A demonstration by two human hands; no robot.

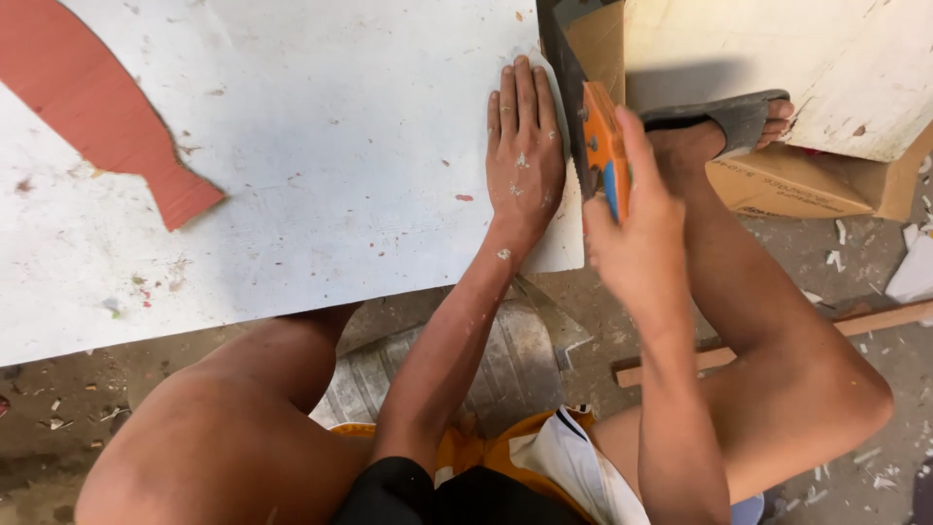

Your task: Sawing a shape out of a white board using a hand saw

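Beside flat left hand [523, 156], gripped saw [583, 117]

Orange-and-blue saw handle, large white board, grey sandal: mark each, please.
Orange-and-blue saw handle [603, 146], head view, on its orange side.
Large white board [321, 146], head view, on its bare middle.
Grey sandal [734, 115], head view, on its strap.

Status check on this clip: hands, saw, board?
Left hand flat on white board, near its edge. Right hand gripping handsaw by its orange handle, blade at board edge. Sandalled foot just beyond the blade.
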